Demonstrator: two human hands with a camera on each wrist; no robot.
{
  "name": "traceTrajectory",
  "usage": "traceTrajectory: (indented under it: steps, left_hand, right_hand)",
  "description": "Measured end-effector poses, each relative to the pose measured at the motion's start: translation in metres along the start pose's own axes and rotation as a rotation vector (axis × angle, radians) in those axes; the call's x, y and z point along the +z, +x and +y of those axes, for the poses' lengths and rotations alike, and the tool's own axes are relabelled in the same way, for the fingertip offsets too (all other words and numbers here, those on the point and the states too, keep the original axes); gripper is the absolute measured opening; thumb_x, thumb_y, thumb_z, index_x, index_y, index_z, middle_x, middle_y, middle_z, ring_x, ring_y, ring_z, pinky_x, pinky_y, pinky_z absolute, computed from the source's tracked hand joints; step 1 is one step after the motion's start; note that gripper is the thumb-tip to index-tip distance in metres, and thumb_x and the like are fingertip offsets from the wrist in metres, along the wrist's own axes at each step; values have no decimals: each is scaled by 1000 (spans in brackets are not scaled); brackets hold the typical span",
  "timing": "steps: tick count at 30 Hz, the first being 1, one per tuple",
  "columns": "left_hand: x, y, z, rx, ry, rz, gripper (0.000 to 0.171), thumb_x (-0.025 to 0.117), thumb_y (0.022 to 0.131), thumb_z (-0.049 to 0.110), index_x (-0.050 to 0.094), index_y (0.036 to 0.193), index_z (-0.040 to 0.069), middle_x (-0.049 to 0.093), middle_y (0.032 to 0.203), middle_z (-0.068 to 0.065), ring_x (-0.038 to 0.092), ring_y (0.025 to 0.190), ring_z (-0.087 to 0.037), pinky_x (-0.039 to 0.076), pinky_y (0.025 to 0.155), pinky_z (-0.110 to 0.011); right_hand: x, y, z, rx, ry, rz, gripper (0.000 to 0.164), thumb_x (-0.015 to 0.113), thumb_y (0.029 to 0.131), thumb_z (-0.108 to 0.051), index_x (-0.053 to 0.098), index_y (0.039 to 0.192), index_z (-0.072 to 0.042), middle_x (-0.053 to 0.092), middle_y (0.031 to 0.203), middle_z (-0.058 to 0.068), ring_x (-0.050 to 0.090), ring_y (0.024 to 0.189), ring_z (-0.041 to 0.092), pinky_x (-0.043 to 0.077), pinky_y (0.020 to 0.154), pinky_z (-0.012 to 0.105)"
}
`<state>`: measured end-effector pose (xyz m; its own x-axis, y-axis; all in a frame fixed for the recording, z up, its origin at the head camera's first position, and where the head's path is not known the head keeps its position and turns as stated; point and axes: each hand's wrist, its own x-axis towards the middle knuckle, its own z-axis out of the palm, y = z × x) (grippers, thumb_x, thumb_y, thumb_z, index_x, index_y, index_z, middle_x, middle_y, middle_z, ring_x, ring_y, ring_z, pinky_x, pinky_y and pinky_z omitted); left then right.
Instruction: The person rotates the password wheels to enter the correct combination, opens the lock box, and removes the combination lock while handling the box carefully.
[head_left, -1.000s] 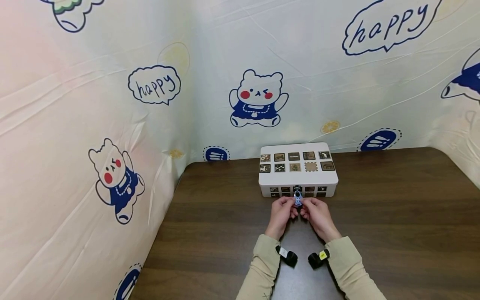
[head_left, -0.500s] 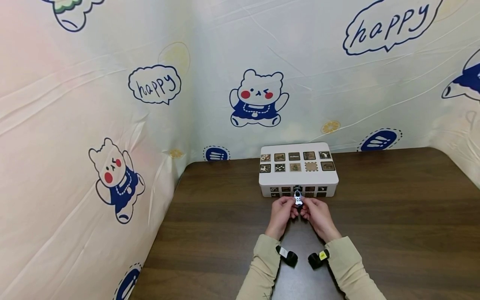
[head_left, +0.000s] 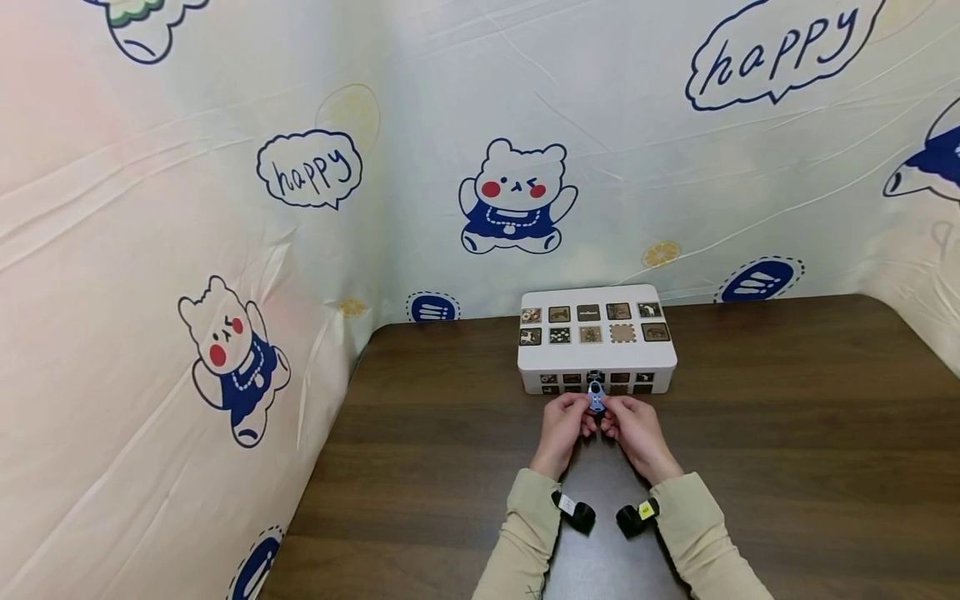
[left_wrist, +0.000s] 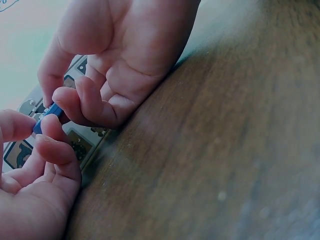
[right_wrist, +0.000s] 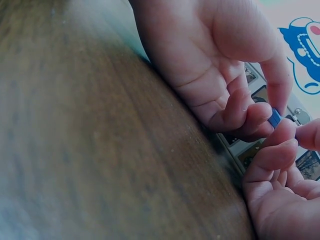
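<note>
A small blue padlock [head_left: 596,401] with a looped shackle is at the front of a white box [head_left: 597,359], right by its metal clasp [head_left: 595,377]. My left hand [head_left: 561,427] pinches the padlock's left side between thumb and curled fingers. From the other side my right hand [head_left: 633,428] pinches it the same way. In the left wrist view only a blue edge of the padlock [left_wrist: 50,113] shows between the fingertips. The right wrist view also has its blue body [right_wrist: 274,118] mostly covered by fingers.
The box has rows of dark and tan square pictures on its lid and front. It stands at the back of a brown wooden table [head_left: 435,467], close to a curtain [head_left: 420,167] printed with bears. Black wrist cameras [head_left: 576,512] sit at both beige sleeves.
Both hands stay in place at the clasp. The padlock's face looked bright white half a second ago and shows blue again now, as it did one second ago.
</note>
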<state>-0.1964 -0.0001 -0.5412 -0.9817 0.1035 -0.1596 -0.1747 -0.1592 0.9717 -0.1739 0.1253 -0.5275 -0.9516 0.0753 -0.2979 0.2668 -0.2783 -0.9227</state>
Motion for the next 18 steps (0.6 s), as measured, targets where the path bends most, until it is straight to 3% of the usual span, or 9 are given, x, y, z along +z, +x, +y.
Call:
traceTrajectory:
  steps: [18]
  left_hand:
    - [0, 1, 0, 0, 7, 7, 18, 59, 91, 13, 66, 98, -2, 58, 68, -1, 53, 52, -8, 43, 48, -19]
  right_hand:
    - [-1, 3, 2, -8, -9, -3, 15, 51, 97, -10, 57, 101, 3, 53, 73, -2, 53, 59, 6, 47, 54, 18]
